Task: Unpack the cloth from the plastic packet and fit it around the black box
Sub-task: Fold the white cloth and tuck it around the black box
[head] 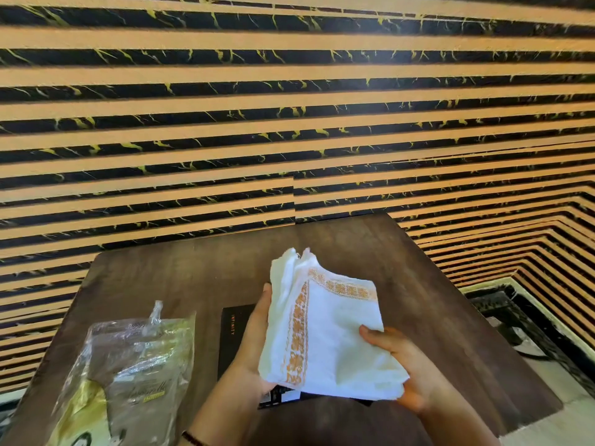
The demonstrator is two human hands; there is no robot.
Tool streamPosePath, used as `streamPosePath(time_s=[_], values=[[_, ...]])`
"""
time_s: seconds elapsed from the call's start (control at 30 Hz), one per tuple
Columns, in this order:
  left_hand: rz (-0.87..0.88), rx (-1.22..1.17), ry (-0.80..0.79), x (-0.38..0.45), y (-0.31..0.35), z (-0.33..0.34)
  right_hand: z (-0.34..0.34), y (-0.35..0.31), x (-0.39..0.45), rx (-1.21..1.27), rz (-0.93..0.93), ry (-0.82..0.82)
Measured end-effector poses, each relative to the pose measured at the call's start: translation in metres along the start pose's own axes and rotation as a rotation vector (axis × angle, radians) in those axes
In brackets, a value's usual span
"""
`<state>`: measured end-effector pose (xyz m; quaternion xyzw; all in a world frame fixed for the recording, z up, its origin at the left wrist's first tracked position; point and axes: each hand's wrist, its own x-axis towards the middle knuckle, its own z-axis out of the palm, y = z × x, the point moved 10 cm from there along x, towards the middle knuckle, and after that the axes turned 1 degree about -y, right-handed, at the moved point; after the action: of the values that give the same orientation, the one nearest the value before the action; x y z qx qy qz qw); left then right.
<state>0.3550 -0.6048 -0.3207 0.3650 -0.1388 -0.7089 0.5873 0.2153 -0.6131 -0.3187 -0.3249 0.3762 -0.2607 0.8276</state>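
- The cloth, white with an orange patterned border, is out of its wrapper and held folded in the air between both hands, above the near middle of the table.
- The left hand grips the cloth's left edge: its fingers run up along that edge and curl round behind the folds, with one fingertip showing at the top near the bunched upper corner.
- The right hand holds the cloth's lower right part: the thumb lies on top of the fabric, pressing it down, while the other fingers curl underneath and are hidden by the cloth.
- The cloth's upper corner stands up in loose layers, free of either hand.
- The black box lies flat on the table directly under the cloth and the left hand; only its left strip with small lettering and a bit of its near edge show.
- The plastic packet, clear and crumpled, lies on the table well to the left of the box, apart from both hands.
- Behind the table is a wall of tan and black marbled stripes.
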Motion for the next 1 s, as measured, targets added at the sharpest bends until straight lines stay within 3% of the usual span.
streamPosePath(time_s=[0.13,0.23,0.43,0.67,0.8,0.9,1.0], values=[[-0.059,0.146,-0.024,-0.009,0.006,0.008,-0.017,-0.015,-0.001,-0.082,-0.084,0.037],[-0.075,0.342,-0.008,-0.014,0.006,0.009,-0.014,-0.028,-0.005,-0.024,-0.123,-0.062],[-0.033,0.283,-0.016,-0.014,0.007,0.012,-0.010,-0.031,-0.011,-0.056,-0.072,-0.184],[-0.012,0.415,-0.045,-0.006,0.001,0.017,-0.020,-0.029,-0.009,-0.096,-0.117,-0.142],[0.120,0.471,0.128,0.004,0.008,-0.002,-0.050,-0.029,-0.003,0.037,-0.173,-0.026],[0.384,0.970,0.272,0.011,0.017,-0.005,-0.081,-0.031,-0.004,0.026,-0.193,0.122],[0.351,1.688,0.275,0.028,-0.007,-0.004,-0.101,-0.037,-0.005,0.123,-0.251,0.183]])
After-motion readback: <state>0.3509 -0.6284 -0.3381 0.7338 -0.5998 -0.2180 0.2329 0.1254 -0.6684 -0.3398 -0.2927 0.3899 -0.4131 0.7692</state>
